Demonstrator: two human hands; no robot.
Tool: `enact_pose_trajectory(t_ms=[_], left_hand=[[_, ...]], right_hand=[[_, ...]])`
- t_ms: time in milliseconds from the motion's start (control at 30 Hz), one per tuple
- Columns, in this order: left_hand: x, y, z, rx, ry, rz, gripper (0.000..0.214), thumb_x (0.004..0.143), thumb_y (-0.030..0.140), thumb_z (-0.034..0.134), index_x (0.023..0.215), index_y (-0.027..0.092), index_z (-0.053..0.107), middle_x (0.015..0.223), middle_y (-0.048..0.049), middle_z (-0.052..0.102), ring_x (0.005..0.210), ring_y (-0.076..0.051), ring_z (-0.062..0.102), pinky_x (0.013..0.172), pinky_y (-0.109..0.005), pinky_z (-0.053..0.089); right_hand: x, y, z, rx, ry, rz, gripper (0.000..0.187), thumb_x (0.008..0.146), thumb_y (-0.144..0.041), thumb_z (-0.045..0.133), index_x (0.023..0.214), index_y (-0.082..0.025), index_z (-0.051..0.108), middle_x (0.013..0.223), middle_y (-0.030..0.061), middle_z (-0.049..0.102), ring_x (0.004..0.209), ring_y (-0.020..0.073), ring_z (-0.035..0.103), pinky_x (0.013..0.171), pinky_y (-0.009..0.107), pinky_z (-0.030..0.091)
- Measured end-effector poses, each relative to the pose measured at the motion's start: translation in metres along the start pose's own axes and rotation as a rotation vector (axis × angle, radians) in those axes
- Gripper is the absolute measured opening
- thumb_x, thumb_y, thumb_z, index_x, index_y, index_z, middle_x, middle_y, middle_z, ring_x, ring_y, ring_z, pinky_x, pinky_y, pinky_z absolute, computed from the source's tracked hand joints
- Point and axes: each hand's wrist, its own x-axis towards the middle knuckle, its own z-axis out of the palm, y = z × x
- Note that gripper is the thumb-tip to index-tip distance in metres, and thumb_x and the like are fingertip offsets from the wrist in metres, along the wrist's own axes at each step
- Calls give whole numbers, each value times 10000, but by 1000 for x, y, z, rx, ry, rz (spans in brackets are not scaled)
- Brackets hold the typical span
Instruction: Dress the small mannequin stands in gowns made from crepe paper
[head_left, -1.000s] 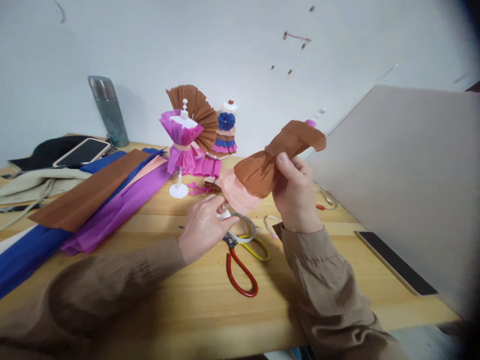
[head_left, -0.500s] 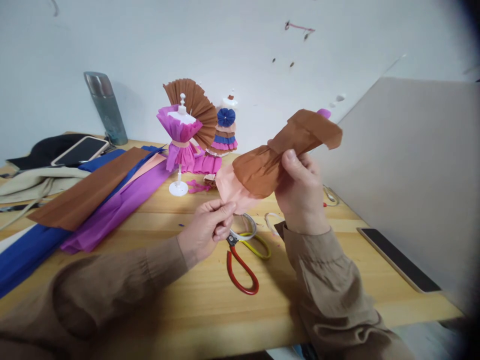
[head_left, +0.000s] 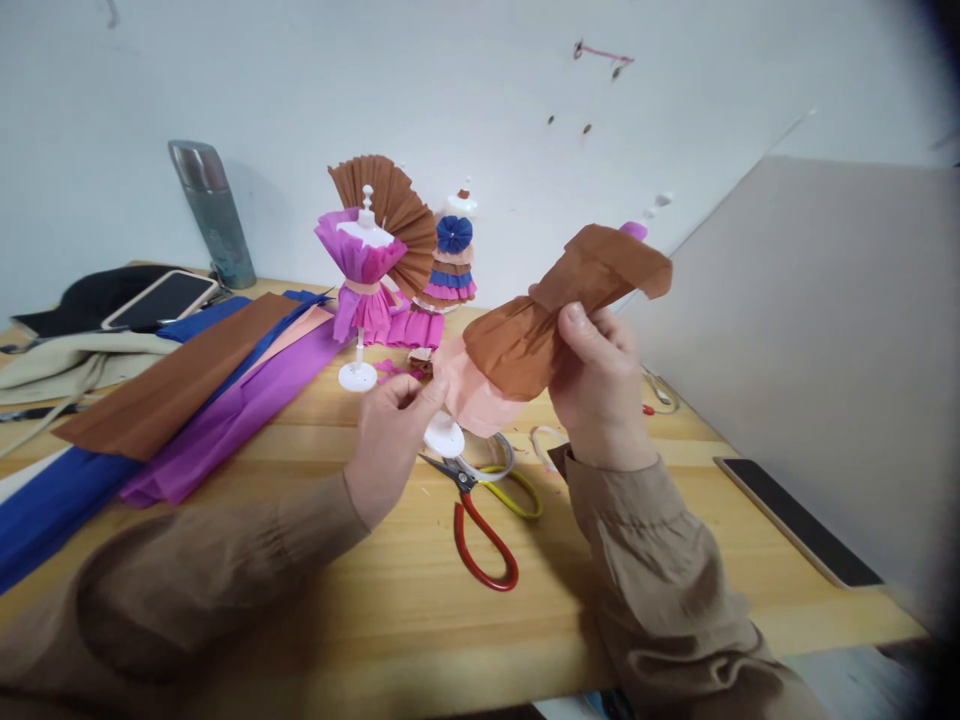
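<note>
My right hand (head_left: 600, 375) is closed around the waist of a small white dress form, which tilts up to the right, its knobbed top (head_left: 661, 202) and round white base (head_left: 444, 436) showing. Brown crepe paper (head_left: 514, 345) wraps it as a bodice and short overskirt. Under that, a pale pink paper skirt (head_left: 480, 395) flares out. My left hand (head_left: 394, 435) pinches the left edge of the pink skirt between thumb and forefinger. Just below the skirt lie scissors (head_left: 486, 545) with one red and one yellow handle.
Behind stand two dress forms in paper dresses, one with a purple top (head_left: 364, 255), one with a blue flower (head_left: 454, 235). Paper strips (head_left: 187, 380), a phone (head_left: 161, 300) and a bottle (head_left: 214, 215) are at left. Another phone (head_left: 799, 520) lies right, beside a pale panel (head_left: 810, 350).
My left hand has moved up and left along the pink skirt's edge, uncovering the white base and the scissor blades. The dress form's top has shifted slightly left in my right hand.
</note>
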Motion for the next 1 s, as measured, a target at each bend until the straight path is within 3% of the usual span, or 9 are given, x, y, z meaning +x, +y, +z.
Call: enact_pose_trajectory(t_ms=[133, 200, 433, 667, 733, 867, 933, 1000], left_hand=[[3, 4, -4, 526, 156, 800, 96, 838, 267, 646, 852, 187, 596, 723, 17, 605, 687, -118, 578, 624, -254, 462], [5, 8, -6, 711, 170, 1103, 114, 891, 226, 593, 994, 182, 611, 872, -29, 664, 838, -152, 622, 732, -291, 501], [13, 10, -13, 1001, 217, 1493, 117, 914, 132, 526, 917, 168, 638, 693, -8, 576, 692, -140, 555, 614, -279, 443], [12, 14, -14, 1139, 286, 1582, 145, 881, 99, 554, 785, 167, 638, 632, -4, 550, 622, -136, 502, 533, -301, 333], [9, 16, -13, 1164, 252, 1554, 196, 884, 122, 545, 709, 176, 611, 607, -3, 531, 609, -137, 488, 537, -306, 324], [4, 21, -12, 1003, 112, 1265, 224, 900, 219, 503, 689, 178, 566, 666, -23, 563, 660, -150, 526, 588, -301, 390], [5, 22, -13, 911, 128, 1096, 189, 913, 218, 473, 759, 167, 570, 698, -15, 579, 655, -133, 538, 584, -280, 401], [9, 23, -15, 890, 169, 1022, 143, 916, 172, 453, 855, 163, 581, 735, -4, 599, 665, -121, 553, 592, -259, 412]], right_hand=[[-2, 0, 3, 15, -3, 20, 284, 699, -489, 773, 828, -247, 696, 894, 23, 715, 925, 236, 669, 808, 381, 550], [-4, 0, 6, 21, -14, 29, 280, 694, -488, 777, 819, -248, 703, 881, 22, 721, 885, 230, 674, 791, 376, 555], [-8, 2, 11, 55, -50, 15, 275, 698, -456, 789, 833, -227, 719, 855, 34, 728, 854, 234, 687, 815, 404, 560], [-11, 2, 11, 30, -31, -32, 250, 703, -438, 793, 857, -250, 736, 906, 22, 733, 874, 225, 680, 846, 407, 554], [-11, 1, 12, 31, -34, -34, 245, 700, -432, 797, 857, -251, 740, 903, 20, 734, 874, 224, 680, 852, 403, 554], [-9, 0, 11, 33, -38, 2, 277, 686, -466, 799, 848, -251, 735, 904, 23, 739, 908, 239, 686, 883, 414, 553], [-8, -1, 10, 42, -39, 13, 288, 672, -475, 806, 837, -251, 733, 898, 23, 742, 917, 246, 689, 885, 418, 557], [-7, -1, 9, 50, -40, 15, 295, 660, -481, 813, 829, -254, 731, 897, 22, 744, 928, 251, 691, 887, 421, 560]])
